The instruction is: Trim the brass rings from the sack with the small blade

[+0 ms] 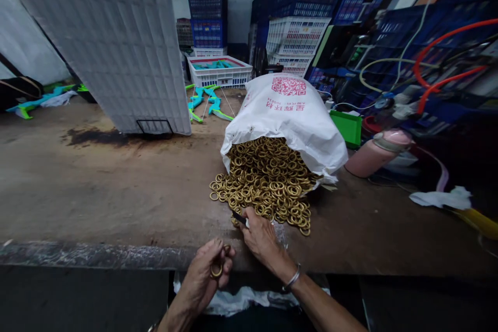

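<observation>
Brass-coloured rings spill in a heap from the mouth of a white woven sack lying on the worktable. My left hand, just over the table's front edge, is closed around a ring, with part of another ring at the fingertips. My right hand is at the near side of the heap, gripping a small knife whose dark blade points up and left. Its handle is mostly hidden by the fingers. Below the table edge, white plastic shows between my forearms.
A tall pale ribbed panel stands at left on a wire stand. Turquoise-and-green toy bows lie behind the sack, before a white crate. On the right are a pink bottle, a green tray and an orange hose.
</observation>
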`<move>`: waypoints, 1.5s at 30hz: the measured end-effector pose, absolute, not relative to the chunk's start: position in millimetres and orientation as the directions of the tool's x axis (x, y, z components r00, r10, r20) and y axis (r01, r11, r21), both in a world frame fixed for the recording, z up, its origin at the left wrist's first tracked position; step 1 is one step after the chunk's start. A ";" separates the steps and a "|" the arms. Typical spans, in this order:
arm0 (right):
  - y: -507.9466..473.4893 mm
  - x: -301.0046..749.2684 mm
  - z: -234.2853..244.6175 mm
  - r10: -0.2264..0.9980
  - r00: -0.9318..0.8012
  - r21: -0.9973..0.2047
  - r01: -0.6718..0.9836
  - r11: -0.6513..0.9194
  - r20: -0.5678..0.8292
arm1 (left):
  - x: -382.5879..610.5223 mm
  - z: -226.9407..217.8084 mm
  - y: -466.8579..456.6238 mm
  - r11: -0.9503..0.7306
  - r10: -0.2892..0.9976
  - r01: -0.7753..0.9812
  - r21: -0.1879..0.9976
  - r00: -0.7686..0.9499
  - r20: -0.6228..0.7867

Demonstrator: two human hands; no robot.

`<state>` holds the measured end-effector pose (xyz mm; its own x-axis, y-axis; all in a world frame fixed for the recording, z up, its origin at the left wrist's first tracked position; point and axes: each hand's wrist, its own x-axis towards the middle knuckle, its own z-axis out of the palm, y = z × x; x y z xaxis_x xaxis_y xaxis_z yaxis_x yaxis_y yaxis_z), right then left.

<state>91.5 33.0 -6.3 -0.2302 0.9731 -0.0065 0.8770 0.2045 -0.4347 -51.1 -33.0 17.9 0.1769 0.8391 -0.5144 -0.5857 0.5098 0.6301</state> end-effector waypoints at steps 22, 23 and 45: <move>24.1 102.5 8.4 0.897 -0.227 -0.919 0.205 -0.338 -0.380 | -35.5 7.1 -14.5 0.188 0.980 -0.226 0.956 -0.028 -0.199; 21.7 102.3 10.5 0.877 -0.238 -0.907 0.165 -0.388 -0.418 | -34.2 7.7 -14.9 0.136 0.990 -0.179 0.974 -0.015 -0.141; 14.9 103.9 6.2 0.924 -0.270 -0.940 0.282 -0.194 -0.272 | -26.8 5.8 -17.6 0.426 0.897 -0.296 0.855 0.259 -0.357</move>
